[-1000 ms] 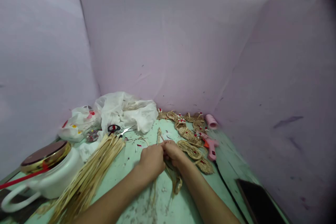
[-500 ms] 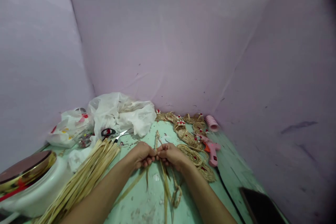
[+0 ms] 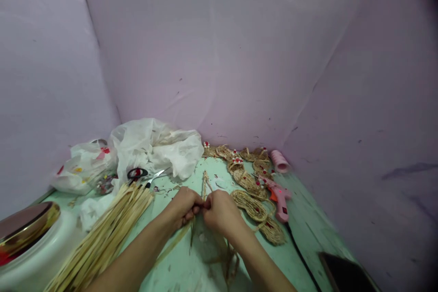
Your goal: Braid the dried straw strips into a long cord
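My left hand (image 3: 187, 206) and my right hand (image 3: 221, 210) meet at the middle of the table, both closed in a pinch on a braided straw cord (image 3: 205, 179). The cord's looped tip sticks out beyond my fingers. Loose flat straw strips (image 3: 174, 245) trail below my left hand toward me. Under my right wrist a blurred braided length (image 3: 230, 262) hangs down. Exactly how the strands cross between my fingertips is hidden. To the right of my right hand lie coiled woven straw pieces (image 3: 251, 205) with red beads.
On the left are a straw bundle (image 3: 106, 232), scissors (image 3: 155, 178), plastic bags (image 3: 153, 143) and a white container (image 3: 44, 251). At the right lie a pink glue gun (image 3: 281, 198), its black cord, a pink thread spool (image 3: 279, 160) and a dark flat object (image 3: 345, 273). Purple walls enclose the table.
My right hand has turned over, back now upward, and the strips beneath it have swung and blurred. My left hand stays almost in place. The view has tipped slightly downward.
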The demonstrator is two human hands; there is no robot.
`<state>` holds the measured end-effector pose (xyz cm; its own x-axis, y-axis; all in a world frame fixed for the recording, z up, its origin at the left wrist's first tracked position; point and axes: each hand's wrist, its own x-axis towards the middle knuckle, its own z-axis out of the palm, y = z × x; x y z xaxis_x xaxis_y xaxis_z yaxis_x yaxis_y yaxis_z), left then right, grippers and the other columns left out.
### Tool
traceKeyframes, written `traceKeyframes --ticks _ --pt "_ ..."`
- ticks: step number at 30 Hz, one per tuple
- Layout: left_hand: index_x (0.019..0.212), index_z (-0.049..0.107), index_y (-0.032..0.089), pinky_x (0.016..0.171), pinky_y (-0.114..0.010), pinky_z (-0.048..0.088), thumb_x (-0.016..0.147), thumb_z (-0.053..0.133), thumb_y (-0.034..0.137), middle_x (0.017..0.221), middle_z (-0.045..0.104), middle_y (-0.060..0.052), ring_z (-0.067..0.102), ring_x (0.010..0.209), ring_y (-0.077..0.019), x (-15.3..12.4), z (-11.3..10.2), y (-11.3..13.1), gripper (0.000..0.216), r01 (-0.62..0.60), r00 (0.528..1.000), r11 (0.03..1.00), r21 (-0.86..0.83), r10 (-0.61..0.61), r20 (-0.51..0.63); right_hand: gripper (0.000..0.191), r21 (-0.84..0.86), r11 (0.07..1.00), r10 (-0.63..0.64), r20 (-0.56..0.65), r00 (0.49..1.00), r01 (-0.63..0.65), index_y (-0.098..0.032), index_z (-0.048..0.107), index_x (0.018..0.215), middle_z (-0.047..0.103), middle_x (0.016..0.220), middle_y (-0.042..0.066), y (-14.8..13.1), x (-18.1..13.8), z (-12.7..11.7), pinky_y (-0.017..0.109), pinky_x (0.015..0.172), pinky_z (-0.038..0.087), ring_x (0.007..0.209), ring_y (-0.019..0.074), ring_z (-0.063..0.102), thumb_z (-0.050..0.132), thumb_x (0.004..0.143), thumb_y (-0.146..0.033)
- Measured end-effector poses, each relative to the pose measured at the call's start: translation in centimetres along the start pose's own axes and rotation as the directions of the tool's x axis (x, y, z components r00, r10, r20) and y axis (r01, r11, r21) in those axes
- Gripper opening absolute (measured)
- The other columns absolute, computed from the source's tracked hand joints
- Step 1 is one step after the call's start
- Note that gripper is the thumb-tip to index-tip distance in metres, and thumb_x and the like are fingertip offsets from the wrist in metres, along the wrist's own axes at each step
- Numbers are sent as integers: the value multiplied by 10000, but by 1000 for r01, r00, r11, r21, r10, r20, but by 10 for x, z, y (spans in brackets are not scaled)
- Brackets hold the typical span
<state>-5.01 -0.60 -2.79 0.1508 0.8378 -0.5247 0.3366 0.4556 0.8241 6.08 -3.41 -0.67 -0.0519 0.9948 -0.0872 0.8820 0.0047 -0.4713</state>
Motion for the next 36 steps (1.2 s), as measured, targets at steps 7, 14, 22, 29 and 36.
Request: traceKeyframes --ticks 7,14,22,29,36 --pt "440 377 164 298 -195 60 520 539 230 333 312 85 178 250 -10 2 -14 -4 191 -127 975 987 -101 143 169 156 332 940 3 210 978 -74 -131 608 520 546 470 21 15 9 -9 188 416 299 428 85 448 574 618 -248" --pt "481 434 157 295 -192 55 499 538 259 350 344 83 185 248 -12 6 -19 -4 147 -119 962 987 -112 143 233 97 742 528 118 417 901 -413 -133 537 624 507 499 -4 10 16 -6 207 438 430 453 93 486 466 686 -160" --pt "432 481 144 339 -199 157 509 467 198 330 360 51 230 293 -43 3 -22 1 95 -188 975 954 233 153 160 171 722 603 101 352 931 -339 -136 447 422 403 345 -52 14 21 17 160 300 240 283 32 286 464 583 -79" --pt "521 579 145 507 -241 320 596 526 265 509 540 -62 516 531 -168 -26 -7 7 151 -175 927 617 767 365 -82 75 825 435 60 373 926 -360 -129 488 493 460 377 -48 17 24 24 154 288 224 290 30 311 493 562 -99" --pt "659 624 138 540 -245 352 647 485 232 641 612 -93 573 629 -194 -41 2 15 169 -181 930 485 856 368 -13 96 810 426 75 413 908 -403 -129 488 487 387 307 -67 19 25 23 151 289 225 277 34 295 478 517 -39"
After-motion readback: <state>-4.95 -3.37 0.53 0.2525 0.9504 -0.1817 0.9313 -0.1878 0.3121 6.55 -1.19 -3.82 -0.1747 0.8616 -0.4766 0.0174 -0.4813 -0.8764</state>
